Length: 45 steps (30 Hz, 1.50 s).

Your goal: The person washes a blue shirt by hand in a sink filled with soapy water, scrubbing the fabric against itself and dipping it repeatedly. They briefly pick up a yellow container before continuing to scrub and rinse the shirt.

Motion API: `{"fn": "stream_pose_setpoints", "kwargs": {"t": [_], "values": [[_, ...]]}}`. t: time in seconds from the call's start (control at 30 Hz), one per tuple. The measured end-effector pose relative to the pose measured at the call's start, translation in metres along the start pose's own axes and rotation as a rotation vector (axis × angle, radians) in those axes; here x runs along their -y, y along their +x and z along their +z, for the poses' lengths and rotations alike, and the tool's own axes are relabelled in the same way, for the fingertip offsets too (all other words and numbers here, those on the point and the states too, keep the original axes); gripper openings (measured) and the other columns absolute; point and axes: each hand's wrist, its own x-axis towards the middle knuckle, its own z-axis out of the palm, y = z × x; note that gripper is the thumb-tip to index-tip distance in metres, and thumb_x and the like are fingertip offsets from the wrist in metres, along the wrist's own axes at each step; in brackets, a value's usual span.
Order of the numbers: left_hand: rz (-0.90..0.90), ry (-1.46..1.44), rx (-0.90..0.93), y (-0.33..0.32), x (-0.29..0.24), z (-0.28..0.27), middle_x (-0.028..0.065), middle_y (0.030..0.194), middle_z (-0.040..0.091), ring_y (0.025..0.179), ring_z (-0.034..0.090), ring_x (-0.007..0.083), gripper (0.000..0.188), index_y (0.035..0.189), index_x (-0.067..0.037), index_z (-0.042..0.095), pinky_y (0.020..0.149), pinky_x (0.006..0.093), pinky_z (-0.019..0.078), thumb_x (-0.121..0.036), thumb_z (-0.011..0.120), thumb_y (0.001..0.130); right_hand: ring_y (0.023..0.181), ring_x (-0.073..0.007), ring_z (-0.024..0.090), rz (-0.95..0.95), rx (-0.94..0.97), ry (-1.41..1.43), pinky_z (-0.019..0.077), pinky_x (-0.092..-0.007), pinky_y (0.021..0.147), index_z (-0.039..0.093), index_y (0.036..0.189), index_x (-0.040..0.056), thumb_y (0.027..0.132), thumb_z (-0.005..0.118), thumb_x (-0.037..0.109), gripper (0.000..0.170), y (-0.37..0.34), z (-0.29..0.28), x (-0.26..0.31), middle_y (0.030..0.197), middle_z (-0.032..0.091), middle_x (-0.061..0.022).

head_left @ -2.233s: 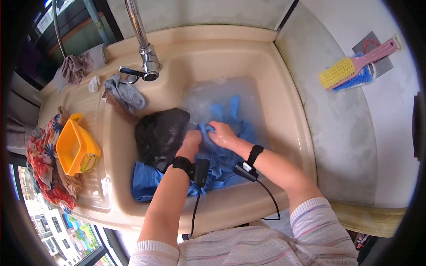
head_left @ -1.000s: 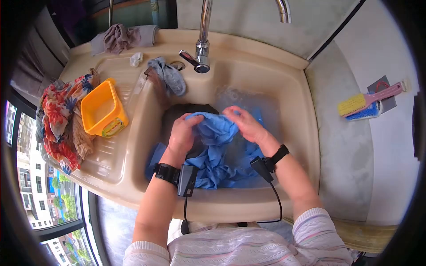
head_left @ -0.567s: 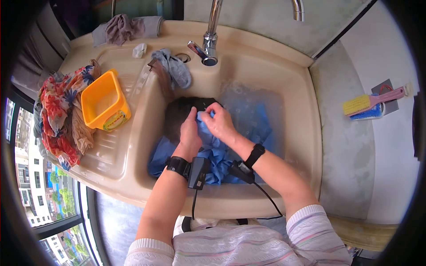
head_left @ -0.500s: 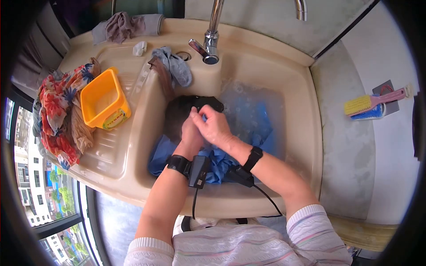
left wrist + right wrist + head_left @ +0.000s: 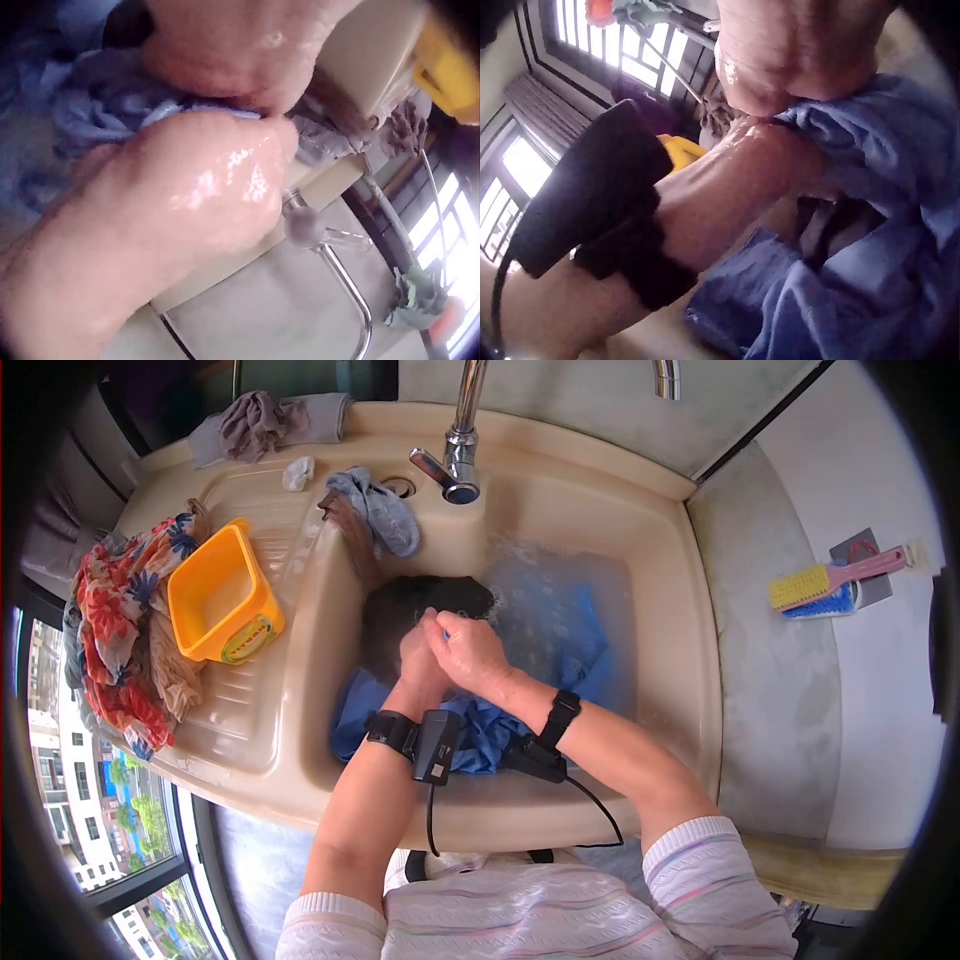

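Both hands are together over the soapy water of the beige sink (image 5: 675, 630). My left hand (image 5: 418, 660) and right hand (image 5: 474, 652) grip folds of a wet blue garment (image 5: 480, 732) between them, knuckles touching. In the right wrist view the blue cloth (image 5: 776, 307) hangs from the hands in loose folds; in the left wrist view a blue edge shows between the left hand (image 5: 240, 52) and right hand (image 5: 195, 176). More of the blue garment lies in the water, on the right and toward the front. A black garment (image 5: 455, 595) sits just beyond the hands, partly submerged.
On the left ledge stand a yellow basin (image 5: 220, 590) and a heap of flowered cloth (image 5: 115, 630). Grey socks (image 5: 375, 510) lie beside the chrome tap (image 5: 460, 470). A pink-handled brush (image 5: 840, 580) hangs on the right wall.
The hands lifted the blue garment out of the water, first spread it between them, then came together and bunched it. Lately the hands stay close together, the right turned over the cloth.
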Motion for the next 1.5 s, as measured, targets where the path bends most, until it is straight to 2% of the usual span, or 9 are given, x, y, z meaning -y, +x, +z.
{"fn": "stream_pose_setpoints", "kwargs": {"t": [0.17, 0.4, 0.7, 0.93, 1.0, 1.13, 1.23, 1.43, 1.5], "values": [[-0.141, 0.004, -0.294, -0.006, -0.079, 0.087, 0.0162, 0.082, 0.061, 0.077, 0.061, 0.0262, 0.024, 0.088, -0.001, 0.058, 0.068, 0.0348, 0.048, -0.023, 0.054, 0.082, 0.078, -0.0424, 0.055, 0.231, 0.042, -0.099, 0.0448, -0.0453, 0.064, 0.062, 0.077, 0.0049, 0.084, 0.048, 0.034, 0.032, 0.03, -0.007, -0.073, 0.078, 0.059, -0.0222], [-0.407, -0.249, -0.297, -0.003, -0.094, 0.067, 0.0068, 0.081, 0.06, 0.072, 0.058, 0.0171, 0.023, 0.088, 0.0, 0.058, 0.066, 0.0295, 0.0479, -0.022, 0.061, 0.082, 0.059, -0.0087, 0.044, 0.533, 0.402, 0.681, 0.0333, -0.0231, 0.051, 0.059, 0.078, 0.0037, 0.073, 0.069, 0.021, 0.02, 0.02, -0.065, -0.085, 0.067, 0.05, 0.002], [-0.476, -0.391, -0.364, 0.0, -0.082, 0.073, 0.0067, 0.09, 0.059, 0.08, 0.055, 0.0166, 0.018, 0.095, 0.0, 0.059, 0.074, 0.0291, 0.0451, -0.013, 0.058, 0.082, 0.063, -0.0106, 0.051, 0.523, -0.012, 0.702, 0.0409, -0.0241, 0.055, 0.059, 0.081, 0.0028, 0.067, 0.052, -0.002, 0.016, 0.032, -0.042, -0.074, 0.073, 0.055, -0.0035], [-0.145, -0.596, -0.082, -0.025, -0.063, 0.065, 0.0053, 0.089, 0.057, 0.085, 0.054, 0.0161, 0.03, 0.098, -0.01, 0.055, 0.074, 0.0298, 0.0445, -0.033, 0.036, 0.092, 0.051, -0.0341, 0.056, -0.371, -0.157, -0.077, 0.0428, -0.0426, 0.045, 0.051, 0.055, 0.0083, 0.079, 0.058, 0.034, 0.035, 0.002, -0.017, 0.023, 0.052, 0.052, -0.016], [-0.025, 0.03, -0.094, -0.008, -0.021, 0.037, 0.0038, 0.095, 0.058, 0.09, 0.054, 0.0161, 0.027, 0.101, -0.008, 0.057, 0.074, 0.0296, 0.0443, -0.028, 0.042, 0.091, 0.059, -0.0367, 0.056, -0.239, -0.106, -0.078, 0.0431, -0.0443, 0.052, 0.055, 0.063, 0.0054, 0.082, 0.053, 0.031, 0.031, 0.021, -0.017, -0.01, 0.06, 0.055, -0.0188], [-0.388, -0.519, -0.368, -0.004, -0.049, 0.079, 0.0086, 0.094, 0.06, 0.088, 0.058, 0.0228, 0.016, 0.085, -0.009, 0.059, 0.07, 0.033, 0.0466, -0.021, 0.049, 0.084, 0.062, -0.0402, 0.055, -0.03, -0.078, -0.159, 0.0423, -0.0484, 0.055, 0.056, 0.067, 0.004, 0.087, 0.043, 0.028, 0.034, 0.026, -0.01, -0.035, 0.067, 0.057, -0.0214], [0.142, 0.396, -0.022, 0.0, -0.015, 0.034, 0.0069, 0.091, 0.06, 0.087, 0.057, 0.0208, 0.019, 0.088, -0.013, 0.059, 0.069, 0.0312, 0.0456, -0.023, 0.044, 0.088, 0.066, -0.0383, 0.058, -0.127, -0.01, -0.171, 0.0465, -0.0473, 0.06, 0.056, 0.071, 0.0052, 0.085, 0.044, 0.029, 0.03, 0.008, -0.019, 0.01, 0.069, 0.06, -0.0181], [-0.437, -0.055, -0.442, -0.012, -0.069, 0.099, 0.0047, 0.115, 0.054, 0.105, 0.051, 0.0185, 0.035, 0.117, -0.007, 0.05, 0.089, 0.0339, 0.0406, -0.03, 0.04, 0.092, 0.064, -0.0404, 0.054, -0.036, -0.134, -0.099, 0.0427, -0.0487, 0.056, 0.054, 0.066, 0.005, 0.087, 0.043, 0.029, 0.034, 0.028, -0.014, -0.036, 0.067, 0.057, -0.0191], [-0.368, -0.388, -0.407, -0.009, -0.065, 0.096, 0.0117, 0.088, 0.06, 0.081, 0.056, 0.0211, 0.033, 0.092, -0.002, 0.058, 0.068, 0.0315, 0.045, -0.033, 0.051, 0.085, 0.063, -0.0401, 0.054, 0.019, -0.137, -0.184, 0.0423, -0.0487, 0.056, 0.054, 0.065, 0.0054, 0.087, 0.044, 0.029, 0.033, 0.022, -0.014, -0.03, 0.065, 0.057, -0.0186]]}}
